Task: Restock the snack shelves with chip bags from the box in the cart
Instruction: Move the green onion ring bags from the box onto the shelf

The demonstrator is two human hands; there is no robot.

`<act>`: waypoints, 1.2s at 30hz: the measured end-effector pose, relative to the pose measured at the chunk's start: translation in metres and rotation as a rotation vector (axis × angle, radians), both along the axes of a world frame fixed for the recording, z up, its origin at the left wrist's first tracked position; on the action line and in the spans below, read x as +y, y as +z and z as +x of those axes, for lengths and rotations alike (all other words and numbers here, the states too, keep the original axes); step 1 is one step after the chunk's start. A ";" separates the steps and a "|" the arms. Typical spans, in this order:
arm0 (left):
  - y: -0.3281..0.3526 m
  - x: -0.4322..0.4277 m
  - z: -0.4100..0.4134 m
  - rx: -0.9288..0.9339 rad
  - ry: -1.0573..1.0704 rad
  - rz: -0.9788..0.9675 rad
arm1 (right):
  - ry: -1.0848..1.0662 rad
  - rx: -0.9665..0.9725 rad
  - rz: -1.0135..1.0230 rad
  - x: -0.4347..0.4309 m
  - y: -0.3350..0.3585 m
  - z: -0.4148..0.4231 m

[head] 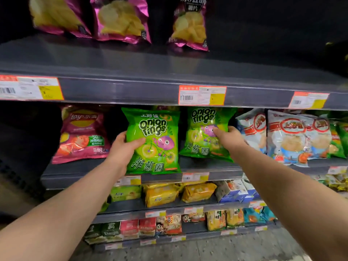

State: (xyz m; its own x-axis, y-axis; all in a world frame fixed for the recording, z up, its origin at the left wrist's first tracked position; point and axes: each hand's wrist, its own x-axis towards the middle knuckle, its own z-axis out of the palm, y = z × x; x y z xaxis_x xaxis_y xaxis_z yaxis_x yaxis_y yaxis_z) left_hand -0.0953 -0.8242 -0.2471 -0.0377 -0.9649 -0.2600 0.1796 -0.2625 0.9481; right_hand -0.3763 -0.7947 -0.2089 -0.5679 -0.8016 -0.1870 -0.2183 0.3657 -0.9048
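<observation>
Head view, snack stock on the middle shelf.

Left green bag (152,141): onion rings, standing upright at the front edge of the middle shelf (75,176), its bottom seam hanging over the price rail. The left hand (123,147) is gripping the bag's left edge, thumb across the front and fingers tucked behind, probably to keep the face turned outward while the bag is being seated.

Right green bag (206,132): same product, sitting further back on the same shelf, just beside the first. The right hand (228,137) is grasping its right edge, thumb lying on the printed front. Judged to be squaring it so both faces line up.

Neighbours: a pink chip bag (82,132) is leaning toward the shelf's left end, a dark gap lying between it and the green pair. White bags (290,136) are crowding the right end, close behind the right hand.

Above: the upper shelf (131,72) is carrying purple chip bags (122,19) set back from its front edge, with price tags (202,95) running along that edge.

Below: yellow packets (162,194) are lying on a lower shelf.

Cart and box: not showing.
</observation>
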 end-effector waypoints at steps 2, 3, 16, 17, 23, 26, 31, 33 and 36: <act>-0.009 -0.013 -0.008 0.014 0.037 -0.022 | -0.012 0.041 -0.045 -0.023 -0.009 -0.010; -0.013 -0.019 -0.013 0.024 0.051 -0.030 | -0.018 0.054 -0.061 -0.033 -0.012 -0.014; -0.044 -0.076 -0.052 0.142 0.137 -0.153 | 0.110 -0.324 -0.202 -0.111 -0.057 -0.062; -0.046 -0.079 -0.053 0.147 0.133 -0.159 | 0.130 -0.354 -0.201 -0.116 -0.062 -0.067; -0.057 -0.090 -0.059 0.189 0.116 -0.173 | 0.229 -0.295 -0.217 -0.142 -0.080 -0.080; -0.056 -0.092 -0.061 0.200 0.109 -0.183 | 0.206 -0.226 -0.211 -0.151 -0.083 -0.081; -0.050 -0.096 -0.065 0.182 0.082 -0.190 | 0.141 -0.066 -0.161 -0.160 -0.081 -0.083; -0.049 -0.099 -0.068 0.176 0.076 -0.184 | 0.076 0.153 -0.168 -0.157 -0.080 -0.080; -0.047 -0.102 -0.074 0.173 0.071 -0.170 | 0.069 0.448 -0.355 -0.145 -0.076 -0.060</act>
